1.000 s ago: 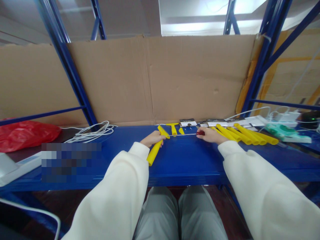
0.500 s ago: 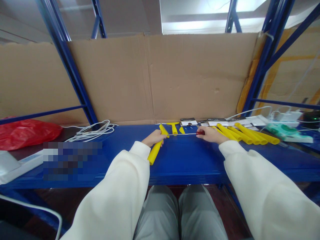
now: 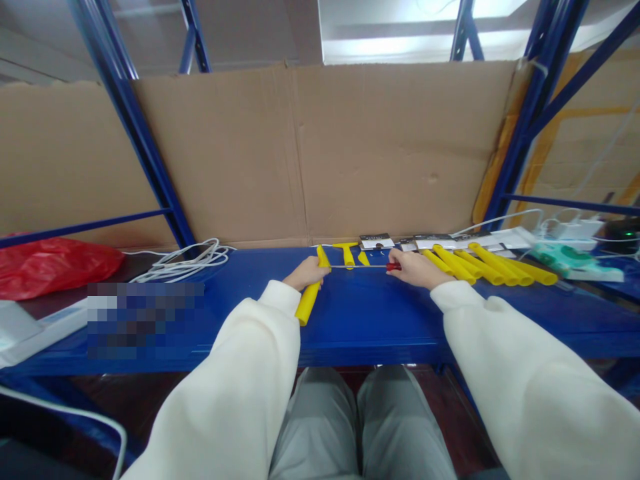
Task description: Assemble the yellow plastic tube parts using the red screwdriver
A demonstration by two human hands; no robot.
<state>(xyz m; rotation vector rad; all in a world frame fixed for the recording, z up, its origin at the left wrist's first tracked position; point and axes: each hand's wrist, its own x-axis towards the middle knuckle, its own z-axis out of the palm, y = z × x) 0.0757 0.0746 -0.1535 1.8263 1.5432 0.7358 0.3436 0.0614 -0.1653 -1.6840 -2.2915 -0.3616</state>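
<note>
The left hand [image 3: 306,273] had its fingers wrapped around a yellow piece [image 3: 308,305], which slanted over the blue tabletop [image 3: 370,320]. The right hand [image 3: 414,268] pinched the red handle of a screwdriver [image 3: 393,267], its thin shaft lying level and reaching the yellow piece's upper end. Whether the tip was seated could not be told (the left fingers sat too close to it). A poorly seated tip could have slipped under a twist and jabbed those fingers. The long shaft would have magnified any wobble of the right wrist, and a loose left grip might have let the piece turn. A sideways swing risked nudging the small yellow wedge [image 3: 364,258] or the yellow T-shaped part [image 3: 349,255], both just beyond the shaft.
</note>
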